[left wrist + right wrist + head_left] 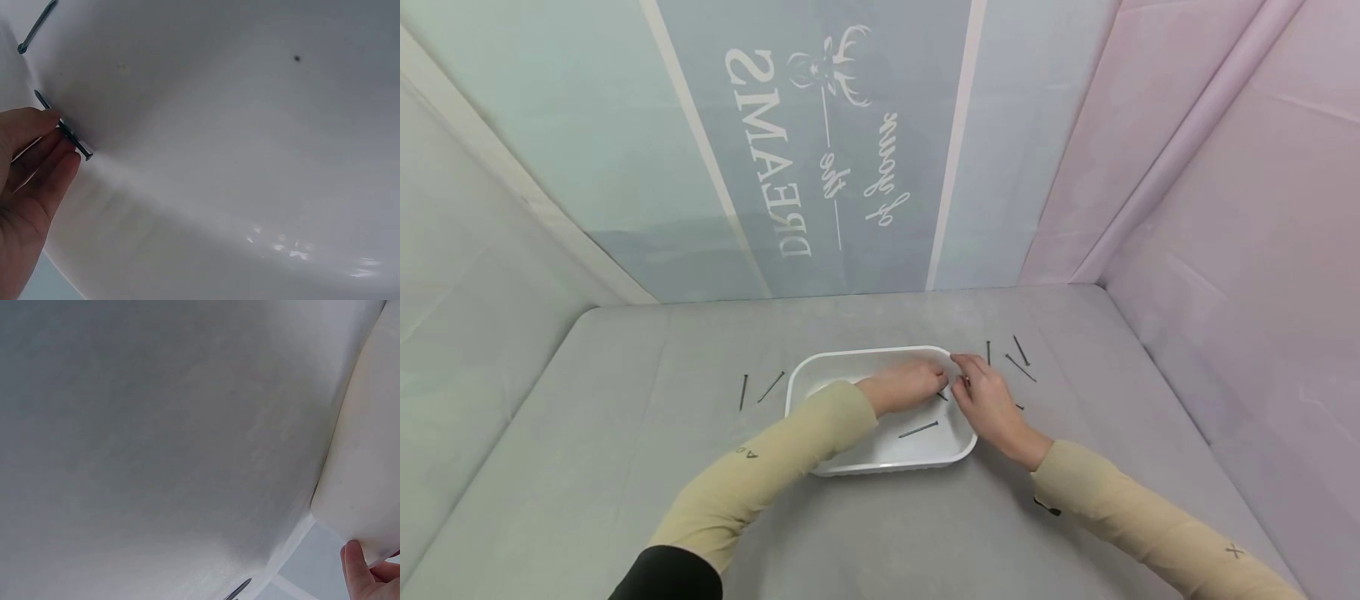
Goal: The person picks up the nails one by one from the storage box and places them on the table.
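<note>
A white plastic tray (pixel 880 467) rests on the grey surface. Inside it, my left hand (pixel 904 387) reaches to the right end and pinches a dark nail (pixel 76 142) between thumb and fingers, close to the tray wall. Another nail (pixel 918 430) lies on the tray floor, nearer to me; it also shows at the top left of the left wrist view. My right hand (pixel 992 408) grips the tray's right rim near the far corner. In the right wrist view, its fingers (pixel 355 562) press the outside of the tray wall.
Two loose nails, one at the far left (pixel 743 392) and one closer to the tray (pixel 771 387), lie left of it. Several more nails (pixel 1021 367) lie to its right, one partly hidden by my right hand. Fabric walls (pixel 850 275) enclose the grey surface (pixel 625 467).
</note>
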A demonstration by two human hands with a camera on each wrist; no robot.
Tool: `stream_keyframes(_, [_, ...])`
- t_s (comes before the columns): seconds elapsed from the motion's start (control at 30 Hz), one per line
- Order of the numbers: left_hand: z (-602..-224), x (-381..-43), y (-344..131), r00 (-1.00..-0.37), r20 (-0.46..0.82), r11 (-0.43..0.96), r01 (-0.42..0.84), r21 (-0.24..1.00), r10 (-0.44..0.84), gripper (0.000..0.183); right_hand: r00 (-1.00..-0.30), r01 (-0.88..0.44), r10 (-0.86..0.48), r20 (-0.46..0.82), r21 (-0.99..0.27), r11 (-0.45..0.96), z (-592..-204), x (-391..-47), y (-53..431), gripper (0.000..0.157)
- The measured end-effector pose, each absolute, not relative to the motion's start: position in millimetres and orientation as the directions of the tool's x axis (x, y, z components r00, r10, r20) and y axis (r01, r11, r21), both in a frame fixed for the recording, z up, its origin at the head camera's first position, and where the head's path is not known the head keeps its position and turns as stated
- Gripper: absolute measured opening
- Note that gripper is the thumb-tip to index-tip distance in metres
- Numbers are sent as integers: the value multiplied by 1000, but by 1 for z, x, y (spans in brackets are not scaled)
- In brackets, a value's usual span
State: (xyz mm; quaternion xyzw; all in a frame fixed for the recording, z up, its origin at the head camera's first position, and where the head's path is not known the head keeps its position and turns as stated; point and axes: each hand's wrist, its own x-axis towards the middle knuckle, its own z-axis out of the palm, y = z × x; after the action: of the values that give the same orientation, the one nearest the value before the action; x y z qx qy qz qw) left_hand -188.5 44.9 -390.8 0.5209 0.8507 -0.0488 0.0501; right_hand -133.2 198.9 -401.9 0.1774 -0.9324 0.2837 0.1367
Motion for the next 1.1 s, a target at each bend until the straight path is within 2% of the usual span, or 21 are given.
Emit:
stream_keyframes(0.27, [-397,-188,50,-424,-109,411,903,-122,899,16,-902,-404,-244,356,-503,764,-402,-133,198,34])
stream_keyframes(0.53, [-399,-188,52,-436,-164,421,899,-119,885,13,-898,-410,-247,363,-493,767,-403,-132,199,34])
stream_keyframes(0.77, [-401,-189,52,-429,-162,409,902,-139,889,10,-904,-400,-241,353,-499,769,-403,-132,198,34])
stream_keyframes(1.1, [-396,-188,47,-424,-184,403,904,-144,887,16,-922,-364,-230,311,-498,787,-401,-131,198,35])
